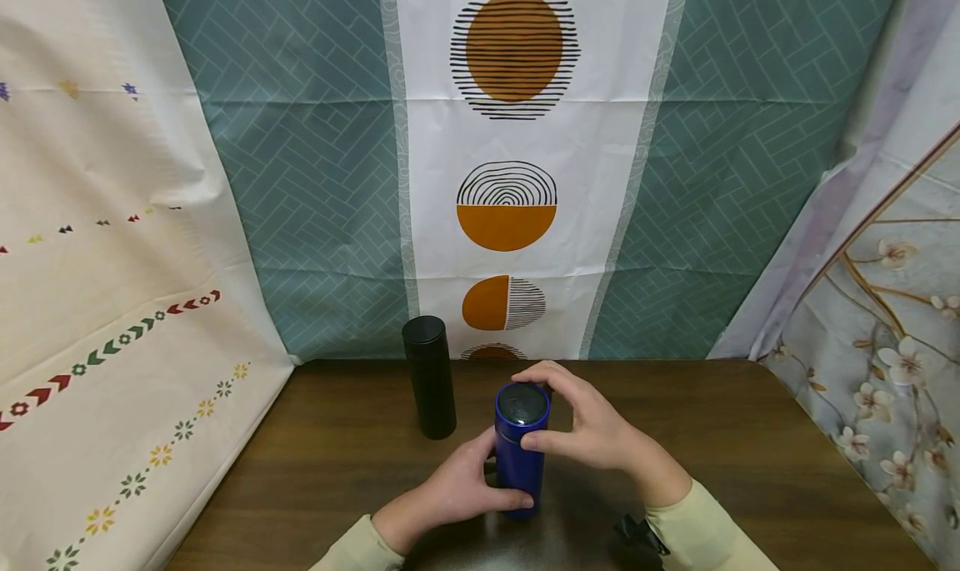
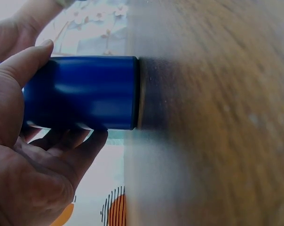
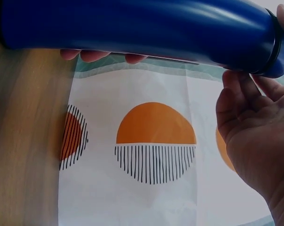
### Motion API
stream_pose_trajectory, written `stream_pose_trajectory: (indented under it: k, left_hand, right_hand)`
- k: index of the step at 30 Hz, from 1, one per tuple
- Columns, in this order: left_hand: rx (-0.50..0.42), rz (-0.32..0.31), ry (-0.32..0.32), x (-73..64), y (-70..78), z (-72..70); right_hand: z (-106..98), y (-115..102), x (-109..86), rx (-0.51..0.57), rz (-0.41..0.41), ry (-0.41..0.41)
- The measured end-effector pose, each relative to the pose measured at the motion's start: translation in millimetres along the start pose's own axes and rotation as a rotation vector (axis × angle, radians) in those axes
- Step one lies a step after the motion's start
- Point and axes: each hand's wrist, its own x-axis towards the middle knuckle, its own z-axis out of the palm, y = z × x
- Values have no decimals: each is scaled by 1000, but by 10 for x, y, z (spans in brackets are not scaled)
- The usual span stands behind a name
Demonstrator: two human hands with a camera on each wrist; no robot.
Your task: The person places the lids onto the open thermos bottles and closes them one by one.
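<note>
A blue thermos bottle with a black-topped lid stands upright on the brown wooden table. Low on its body, my left hand grips it, thumb on the near side and fingers around the far side. My right hand holds the lid between thumb and fingers. The bottle's dark base is at the tabletop in the left wrist view. From the right wrist view, the right hand is at the lid end, and left fingertips show beneath the body.
A black cylindrical bottle stands upright at the back, left of the blue one. Behind the table hangs a green and white patterned cloth. Cream embroidered cloth hangs at the left, floral cloth at the right.
</note>
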Motion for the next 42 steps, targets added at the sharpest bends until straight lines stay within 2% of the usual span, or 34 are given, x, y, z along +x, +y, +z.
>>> stream_pose_trajectory:
  k: [9, 21, 25, 34, 42]
  left_hand:
    - [-12, 0, -10, 10, -11, -4]
    - [0, 13, -1, 10, -16, 5]
    - [-1, 17, 1, 10, -19, 5]
    - [6, 12, -1, 5, -13, 4]
    - [2, 6, -4, -5, -4, 5]
  right_hand:
    - [14, 9, 12, 28, -3, 16]
    - [22, 2, 8, 21, 39, 27]
    - [18, 18, -9, 4, 37, 13]
    - [14, 65, -41, 44, -43, -46]
    - [9, 36, -32, 30, 1, -34]
